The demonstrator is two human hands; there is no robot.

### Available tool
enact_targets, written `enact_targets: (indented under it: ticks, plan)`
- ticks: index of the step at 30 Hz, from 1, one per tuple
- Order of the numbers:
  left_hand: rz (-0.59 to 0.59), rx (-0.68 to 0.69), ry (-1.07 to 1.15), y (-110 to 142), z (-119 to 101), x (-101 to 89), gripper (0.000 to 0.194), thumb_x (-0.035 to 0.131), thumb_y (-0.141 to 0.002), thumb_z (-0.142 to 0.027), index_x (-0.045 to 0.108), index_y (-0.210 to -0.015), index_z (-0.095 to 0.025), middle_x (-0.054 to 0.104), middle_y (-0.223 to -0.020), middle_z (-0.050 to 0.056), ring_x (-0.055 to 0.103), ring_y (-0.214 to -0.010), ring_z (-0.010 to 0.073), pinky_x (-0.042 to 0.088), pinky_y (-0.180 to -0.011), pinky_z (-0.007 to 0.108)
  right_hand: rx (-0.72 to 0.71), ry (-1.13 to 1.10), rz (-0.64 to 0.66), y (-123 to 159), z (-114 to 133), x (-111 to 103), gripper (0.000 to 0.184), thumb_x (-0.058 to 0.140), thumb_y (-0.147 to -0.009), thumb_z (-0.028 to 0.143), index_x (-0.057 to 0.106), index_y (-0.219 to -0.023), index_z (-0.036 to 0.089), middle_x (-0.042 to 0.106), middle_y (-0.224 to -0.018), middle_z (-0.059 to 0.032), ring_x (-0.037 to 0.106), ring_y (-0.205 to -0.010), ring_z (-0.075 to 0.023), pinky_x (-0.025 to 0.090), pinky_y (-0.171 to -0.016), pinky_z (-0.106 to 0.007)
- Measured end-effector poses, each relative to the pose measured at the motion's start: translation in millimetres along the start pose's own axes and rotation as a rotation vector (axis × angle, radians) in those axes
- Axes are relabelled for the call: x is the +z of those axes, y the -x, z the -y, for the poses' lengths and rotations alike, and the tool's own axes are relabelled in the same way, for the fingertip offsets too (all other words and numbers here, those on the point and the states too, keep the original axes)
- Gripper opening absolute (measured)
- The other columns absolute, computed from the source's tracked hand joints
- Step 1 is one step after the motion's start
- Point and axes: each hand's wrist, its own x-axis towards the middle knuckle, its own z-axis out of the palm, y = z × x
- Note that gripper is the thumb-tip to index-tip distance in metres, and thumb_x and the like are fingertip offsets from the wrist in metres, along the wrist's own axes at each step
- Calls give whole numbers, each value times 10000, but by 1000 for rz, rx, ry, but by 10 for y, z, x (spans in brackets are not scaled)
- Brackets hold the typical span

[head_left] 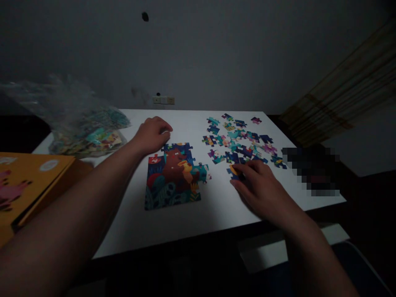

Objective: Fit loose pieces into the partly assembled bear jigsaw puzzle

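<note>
On the white table lies a partly joined jigsaw puzzle (176, 175) showing a brown bear with a yellow pot against dark blue and teal plants. Just beyond its upper left edge rests my left hand (153, 134), fingers loosely bent, thumb and forefinger slightly apart, with nothing seen between them. To the right of the joined part, my right hand (256, 183) pinches a blue and orange puzzle piece (233, 171) close to the tabletop; my fingers cover some of it. Several loose puzzle pieces (235, 144) are spread beyond my right hand.
A clear plastic bag (83, 123) with more colourful pieces sits at the back left. An orange box (34, 177) stands at the near left. A dark pixelated patch covers something at the table's right edge. The white table (216, 214) stands before a grey wall with sockets (163, 100).
</note>
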Motion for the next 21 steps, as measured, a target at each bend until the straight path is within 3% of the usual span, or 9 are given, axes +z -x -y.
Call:
enact_targets:
  ticks: [6,9,11,15,17,19,21]
  plan:
    - [6,-18,-19,16,-32,24,383,669,-1010,-291,927,-1283,-213,815,-1419,195,725,-1384,418,564,-1287,676,-168,-109,15,109,9,19,395,618,-1215,379,789,-1559,288,779,-1598,-183,725,-1480,-423,629,-1212,-685]
    - [8,-24,-8,20,-45,28,372,678,-1011,-283,923,-1283,-213,806,-1447,208,712,-1413,437,559,-1282,694,-191,-98,-70,111,45,77,369,711,-1195,400,806,-1537,301,860,-1543,-148,780,-1407,-434,642,-1163,-713]
    - [10,-32,4,20,-47,32,365,682,-1008,-278,920,-1278,-224,804,-1457,203,704,-1427,441,555,-1283,706,-225,-169,-109,117,69,126,319,717,-1183,300,827,-1482,322,905,-1461,-103,828,-1345,-389,671,-1137,-661]
    - [14,-43,15,14,-45,38,367,682,-1000,-274,921,-1275,-231,802,-1460,195,693,-1439,445,546,-1287,726,-323,-292,-104,178,133,166,532,589,-1145,89,801,-1539,375,878,-1554,-38,828,-1436,-302,684,-1170,-558]
    - [14,-42,12,12,-44,38,378,681,-999,-278,925,-1283,-226,798,-1463,203,693,-1433,451,544,-1281,731,-276,-278,-149,214,148,166,496,626,-1148,148,786,-1571,351,848,-1583,-83,804,-1459,-335,677,-1185,-585]
    - [12,-39,8,11,-44,37,389,680,-996,-284,929,-1288,-222,796,-1459,208,697,-1423,451,546,-1274,724,-166,-209,-209,238,139,177,408,740,-1149,328,796,-1551,281,826,-1537,-165,779,-1430,-412,672,-1172,-656]
    - [12,-34,4,10,-45,34,396,683,-989,-289,932,-1289,-220,798,-1442,210,701,-1414,449,548,-1270,716,-68,-124,-241,250,114,202,468,814,-1123,510,823,-1499,231,806,-1479,-220,755,-1384,-471,667,-1141,-717]
